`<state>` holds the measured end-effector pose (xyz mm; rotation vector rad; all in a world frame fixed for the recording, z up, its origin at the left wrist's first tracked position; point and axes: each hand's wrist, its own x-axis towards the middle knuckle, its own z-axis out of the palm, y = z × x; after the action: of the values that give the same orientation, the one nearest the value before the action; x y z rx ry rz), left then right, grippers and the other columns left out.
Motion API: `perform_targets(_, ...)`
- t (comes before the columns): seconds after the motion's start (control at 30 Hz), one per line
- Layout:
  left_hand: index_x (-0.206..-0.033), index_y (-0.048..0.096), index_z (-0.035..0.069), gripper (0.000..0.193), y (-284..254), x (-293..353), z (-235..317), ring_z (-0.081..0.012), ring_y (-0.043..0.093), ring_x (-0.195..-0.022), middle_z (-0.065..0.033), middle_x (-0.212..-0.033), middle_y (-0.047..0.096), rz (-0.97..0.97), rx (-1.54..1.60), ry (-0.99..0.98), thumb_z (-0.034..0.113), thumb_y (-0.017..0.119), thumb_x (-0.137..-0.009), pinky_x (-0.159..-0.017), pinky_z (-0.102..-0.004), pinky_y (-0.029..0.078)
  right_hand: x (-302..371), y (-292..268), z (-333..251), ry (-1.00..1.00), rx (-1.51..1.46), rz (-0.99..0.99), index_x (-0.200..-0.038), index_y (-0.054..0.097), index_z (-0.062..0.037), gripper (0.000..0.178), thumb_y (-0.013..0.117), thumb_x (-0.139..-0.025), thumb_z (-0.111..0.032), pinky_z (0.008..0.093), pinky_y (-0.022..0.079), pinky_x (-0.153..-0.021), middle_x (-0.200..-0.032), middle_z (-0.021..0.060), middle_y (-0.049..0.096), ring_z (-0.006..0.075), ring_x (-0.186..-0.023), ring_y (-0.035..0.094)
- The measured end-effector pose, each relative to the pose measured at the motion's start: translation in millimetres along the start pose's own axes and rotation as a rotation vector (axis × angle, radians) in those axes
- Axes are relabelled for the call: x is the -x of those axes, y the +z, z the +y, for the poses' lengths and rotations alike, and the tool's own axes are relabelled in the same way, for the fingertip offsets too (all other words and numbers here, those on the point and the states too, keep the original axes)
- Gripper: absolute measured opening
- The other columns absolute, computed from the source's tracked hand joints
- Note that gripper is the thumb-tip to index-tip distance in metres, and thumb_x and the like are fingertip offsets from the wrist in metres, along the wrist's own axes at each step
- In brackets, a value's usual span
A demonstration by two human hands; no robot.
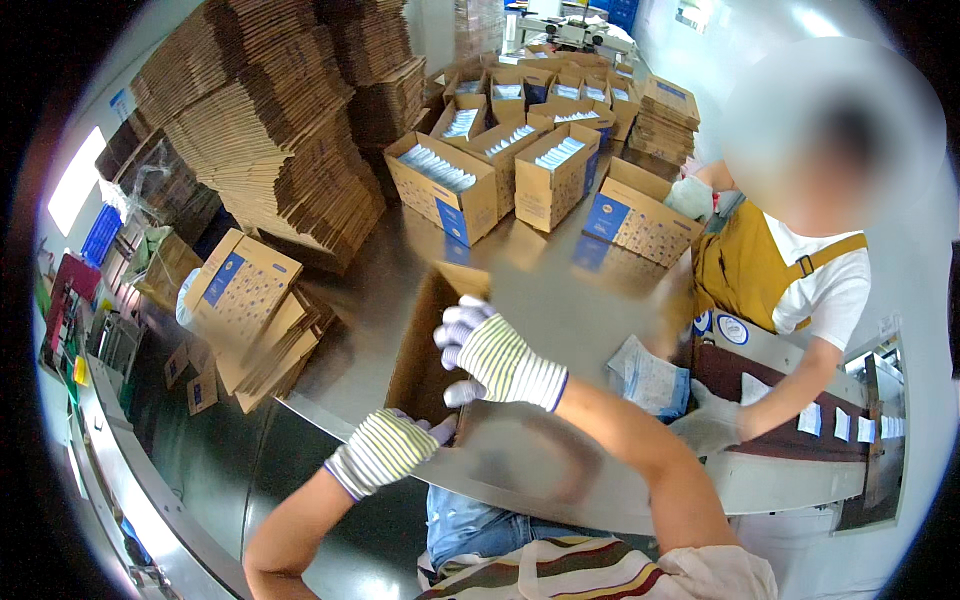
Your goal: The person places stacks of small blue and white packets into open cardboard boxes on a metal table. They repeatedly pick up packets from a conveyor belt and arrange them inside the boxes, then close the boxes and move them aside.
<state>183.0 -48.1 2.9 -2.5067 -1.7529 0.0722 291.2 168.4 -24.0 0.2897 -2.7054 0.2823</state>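
An open cardboard box [418, 345] stands on the metal table in front of me, its brown inner walls showing. My left hand [388, 450], in a striped white-and-yellow glove, grips the box's near end with the fingertips at its edge. Over the right side of the box is my right hand [500, 358], gloved the same way. Its fingers are bent and spread, with the thumb apart and nothing seen between them. The hand hides part of the box's right wall.
Filled boxes of pale packets [440, 168] crowd the table's far side. Flattened cartons [250, 130] rise in tall stacks at left; more lie nearer [250, 310]. At right a co-worker's gloved hands touch a carton [640, 215] and blue-white packets [648, 378], beside a dark conveyor belt [770, 400].
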Motion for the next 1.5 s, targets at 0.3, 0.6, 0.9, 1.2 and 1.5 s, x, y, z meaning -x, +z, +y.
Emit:
perform_targets(0.3, -0.123, 0.056, 0.000, 0.055, 15.4, -23.4, 33.9, -0.0194, 0.056, -0.048, -0.0054, -0.060, 0.057, 0.180, 0.075, -0.280, 0.038, 0.060, -0.084, -0.049, -0.0333, 0.045, 20.1, 42.4, -19.1, 0.416, -0.364, 0.445, -0.103, 0.065, -0.0092, 0.019, 0.057, -0.087, -0.013, 0.0495, 0.024, -0.115, -0.142, 0.0170, 0.043, 0.0407, -0.140, 0.025)
perform_targets(0.6, -0.107, 0.064, 0.005, 0.053, 45.7, -33.1, 47.4, -0.0152, 0.044, -0.048, 0.0010, -0.058, 0.043, 0.551, -0.059, -0.407, 0.045, 0.074, -0.073, -0.050, -0.0314, 0.037, 17.2, 45.3, -15.4, 0.402, -0.403, 0.442, -0.099, 0.066, -0.0093, 0.017, 0.055, -0.087, -0.011, 0.0495, 0.023, -0.115, -0.140, 0.0150, 0.045, 0.0399, -0.139, 0.026)
perform_targets(0.9, -0.102, 0.066, 0.007, 0.052, 46.9, -35.3, 48.9, -0.0185, 0.046, -0.047, 0.0000, -0.055, 0.045, 0.557, -0.073, -0.444, 0.047, 0.075, -0.071, -0.051, -0.0340, 0.037, 17.0, 42.7, -17.7, 0.409, -0.449, 0.473, -0.098, 0.067, -0.0104, 0.017, 0.056, -0.086, -0.011, 0.0504, 0.022, -0.116, -0.139, 0.0137, 0.046, 0.0398, -0.139, 0.027)
perform_targets(1.2, -0.103, 0.065, 0.006, 0.050, 49.1, -39.3, 50.5, -0.0173, 0.047, -0.050, 0.0006, -0.057, 0.044, 0.520, -0.115, -0.478, 0.045, 0.074, -0.074, -0.055, -0.0329, 0.038, 17.9, 37.2, -17.6, 0.383, -0.443, 0.522, -0.095, 0.063, -0.0093, 0.014, 0.057, -0.082, -0.007, 0.0513, 0.027, -0.113, -0.136, 0.0162, 0.047, 0.0423, -0.137, 0.030)
perform_targets(1.5, -0.102, 0.066, 0.007, 0.048, 54.0, -38.1, 48.2, -0.0172, 0.047, -0.050, 0.0008, -0.057, 0.044, 0.599, -0.153, -0.451, 0.044, 0.076, -0.072, -0.055, -0.0329, 0.038, 17.2, 47.3, -15.4, 0.393, -0.509, 0.507, -0.099, 0.065, -0.0094, 0.016, 0.055, -0.086, -0.009, 0.0515, 0.022, -0.116, -0.140, 0.0147, 0.045, 0.0404, -0.140, 0.025)
